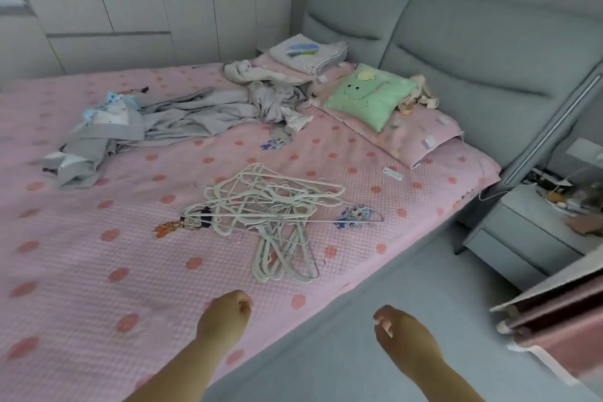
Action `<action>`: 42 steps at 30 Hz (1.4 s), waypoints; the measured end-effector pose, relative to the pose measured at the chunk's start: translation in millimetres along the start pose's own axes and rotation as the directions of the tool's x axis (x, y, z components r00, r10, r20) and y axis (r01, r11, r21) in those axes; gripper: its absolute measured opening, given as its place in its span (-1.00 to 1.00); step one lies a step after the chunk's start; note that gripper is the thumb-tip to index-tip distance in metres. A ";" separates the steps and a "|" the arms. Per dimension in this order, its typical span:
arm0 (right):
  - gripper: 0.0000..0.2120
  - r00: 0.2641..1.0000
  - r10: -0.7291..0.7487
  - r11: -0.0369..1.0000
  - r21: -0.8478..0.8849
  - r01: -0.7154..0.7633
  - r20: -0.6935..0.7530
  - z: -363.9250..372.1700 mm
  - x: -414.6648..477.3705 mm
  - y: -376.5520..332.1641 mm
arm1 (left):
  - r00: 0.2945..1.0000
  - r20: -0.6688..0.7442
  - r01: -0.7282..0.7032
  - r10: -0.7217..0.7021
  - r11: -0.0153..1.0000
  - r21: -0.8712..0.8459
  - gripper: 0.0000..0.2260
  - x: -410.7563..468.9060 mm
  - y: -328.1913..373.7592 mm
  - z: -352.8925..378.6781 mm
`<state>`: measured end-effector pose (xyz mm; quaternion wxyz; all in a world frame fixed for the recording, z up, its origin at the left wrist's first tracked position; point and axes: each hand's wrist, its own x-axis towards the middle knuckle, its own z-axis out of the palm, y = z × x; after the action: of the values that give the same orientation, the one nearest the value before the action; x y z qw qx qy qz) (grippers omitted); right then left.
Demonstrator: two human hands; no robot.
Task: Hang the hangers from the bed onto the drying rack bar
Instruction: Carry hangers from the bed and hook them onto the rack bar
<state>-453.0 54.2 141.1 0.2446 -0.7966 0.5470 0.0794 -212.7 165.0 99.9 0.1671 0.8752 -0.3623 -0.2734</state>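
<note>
A tangled pile of several white hangers (pixel 270 215) lies on the pink dotted bed cover (pixel 98 271), near the bed's right edge. My left hand (pixel 226 313) hovers over the cover just below the pile, its fingers curled with nothing in them. My right hand (pixel 401 333) is beyond the bed's edge, above the grey floor, fingers loosely curled and empty. Neither hand touches the hangers. No drying rack bar is in sight.
Crumpled grey clothes (pixel 182 117) lie across the bed's middle. A green pillow (pixel 372 95) and folded cloth (pixel 310 54) sit by the grey headboard (pixel 473 52). A grey nightstand (pixel 528 232) with clutter stands at the right; a pink-edged object (pixel 561 313) juts in at lower right.
</note>
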 end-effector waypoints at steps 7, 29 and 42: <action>-0.70 0.997 -0.027 0.999 0.032 0.025 0.069 -8.3 161.2 -14.5 | 1.000 -0.017 0.007 -0.007 1.000 0.023 -0.70 108.6 12.9 -0.8; -0.88 0.820 -0.211 0.975 0.057 0.214 0.532 69.7 395.6 -120.1 | 0.944 0.270 0.081 -0.187 0.930 0.360 -0.52 290.2 -12.3 33.4; -0.79 0.960 -0.124 0.848 0.530 -0.029 0.251 15.2 379.8 -143.7 | 0.986 0.167 -0.022 -0.015 0.976 0.219 -0.66 304.4 2.2 -9.1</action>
<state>-172.4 -214.3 21.7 0.5296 -0.6931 0.4882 0.0297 -29.4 -56.6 -0.6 0.0386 0.8615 -0.4047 -0.3042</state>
